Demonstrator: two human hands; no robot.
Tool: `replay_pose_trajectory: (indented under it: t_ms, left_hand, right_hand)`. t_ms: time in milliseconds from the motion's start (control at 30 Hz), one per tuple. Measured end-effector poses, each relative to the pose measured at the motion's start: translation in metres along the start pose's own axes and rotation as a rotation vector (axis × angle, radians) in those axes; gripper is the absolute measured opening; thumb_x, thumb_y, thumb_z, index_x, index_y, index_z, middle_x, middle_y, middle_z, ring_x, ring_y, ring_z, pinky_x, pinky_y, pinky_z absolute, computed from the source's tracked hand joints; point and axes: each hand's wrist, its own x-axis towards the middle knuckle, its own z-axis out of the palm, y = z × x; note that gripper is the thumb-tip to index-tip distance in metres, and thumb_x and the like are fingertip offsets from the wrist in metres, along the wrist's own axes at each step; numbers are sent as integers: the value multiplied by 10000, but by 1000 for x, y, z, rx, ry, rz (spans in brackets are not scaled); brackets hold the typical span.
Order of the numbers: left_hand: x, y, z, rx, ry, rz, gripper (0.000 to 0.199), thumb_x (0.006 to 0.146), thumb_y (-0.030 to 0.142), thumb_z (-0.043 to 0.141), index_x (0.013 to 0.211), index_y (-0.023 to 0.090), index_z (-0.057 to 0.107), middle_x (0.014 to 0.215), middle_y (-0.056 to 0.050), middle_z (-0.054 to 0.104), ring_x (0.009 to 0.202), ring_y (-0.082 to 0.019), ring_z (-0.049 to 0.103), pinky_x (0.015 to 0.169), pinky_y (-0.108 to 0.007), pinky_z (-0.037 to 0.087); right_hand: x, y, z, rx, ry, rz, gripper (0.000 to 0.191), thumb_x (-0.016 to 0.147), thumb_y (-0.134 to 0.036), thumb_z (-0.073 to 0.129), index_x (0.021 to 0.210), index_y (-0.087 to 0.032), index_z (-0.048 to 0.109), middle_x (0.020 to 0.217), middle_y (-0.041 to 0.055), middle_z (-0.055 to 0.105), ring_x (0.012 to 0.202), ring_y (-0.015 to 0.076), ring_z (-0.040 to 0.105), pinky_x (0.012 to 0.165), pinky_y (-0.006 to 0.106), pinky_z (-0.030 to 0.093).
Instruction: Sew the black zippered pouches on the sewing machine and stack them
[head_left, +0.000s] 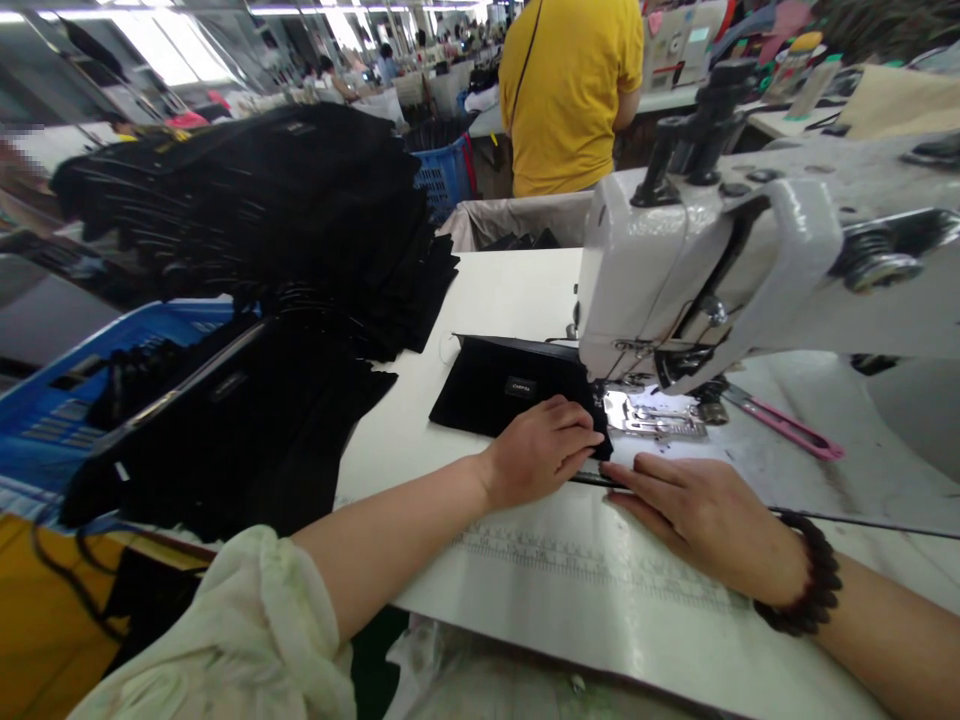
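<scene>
One black panel (491, 383) under left hand (541, 452)

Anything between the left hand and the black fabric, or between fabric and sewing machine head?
Nothing visible: the left hand rests on the black fabric, whose right edge lies by the sewing machine head.

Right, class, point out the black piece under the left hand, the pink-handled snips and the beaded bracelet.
Black piece (480, 387): head view, bare left part.
Pink-handled snips (785, 419): head view, pink handle.
Beaded bracelet (826, 575): head view, dark beads.
</scene>
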Motion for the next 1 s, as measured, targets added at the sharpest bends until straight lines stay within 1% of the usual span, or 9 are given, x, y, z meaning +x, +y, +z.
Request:
replay_pose_trajectory:
  t_ms: [167,267,400,500,600,667,800,867,1000]
  left_hand:
    - [4,1,-3,-116,91,-137,118,793,149,488,843,126,593,816,-46,598,795,-124,552,757,-260,470]
    - [7,2,-5,-183,115,-229,76,766,122,512,807,124,575,775,-34,600,761,-119,564,714,-237,470]
    - [8,2,-6,-212,109,-271,59,753,114,515,778,124,568,755,-32,593,733,-120,563,690,-238,464]
    - [7,2,-5,-209,112,-248,60,758,119,508,779,122,564,755,-39,590,738,-125,560,696,-242,464]
    - [5,3,-2,-171,106,-190,65,762,127,501,789,119,560,775,-51,591,764,-134,554,715,-250,468]
    - [4,3,-1,-125,86,-145,75,772,130,484,791,123,556,789,-52,594,779,-136,548,734,-256,468]
    - [1,3,2,-31,-3,-86,109,794,129,446,799,127,554,806,-43,602,791,-133,541,780,-270,457]
    - [0,3,2,20,-39,-51,125,805,134,436,810,126,561,823,-42,601,800,-131,538,811,-276,446]
    - [-2,4,0,93,-66,12,145,823,166,439,835,125,577,843,-40,595,808,-129,531,854,-284,430]
  right_hand:
    - [1,4,3,-90,127,10,276,889,-247,373,1003,-97,576,640,11,552,500,107,491,455,267,303]
    - [6,7,6,-168,183,3,247,876,-224,399,968,-100,593,662,29,572,534,120,502,463,272,296]
    - [15,7,9,-186,151,22,291,884,-222,359,811,-128,625,636,32,580,523,120,494,458,278,280]
    - [19,6,8,-95,135,47,293,876,-201,361,744,-132,613,624,31,575,516,116,486,461,274,280]
    - [20,6,7,10,133,21,249,859,-179,389,729,-131,595,635,22,562,530,103,487,471,251,297]
    - [21,6,7,36,122,4,249,857,-172,384,708,-137,580,621,12,543,523,98,476,473,245,297]
    - [17,5,6,-24,55,-13,289,872,-159,338,685,-153,558,604,5,521,498,102,457,456,264,271]
    - [12,4,6,-65,7,-25,292,881,-162,325,709,-155,561,602,4,517,485,108,453,443,277,256]
    - [3,3,5,-111,-53,-51,285,891,-167,306,790,-142,571,613,11,518,478,115,458,430,289,257]
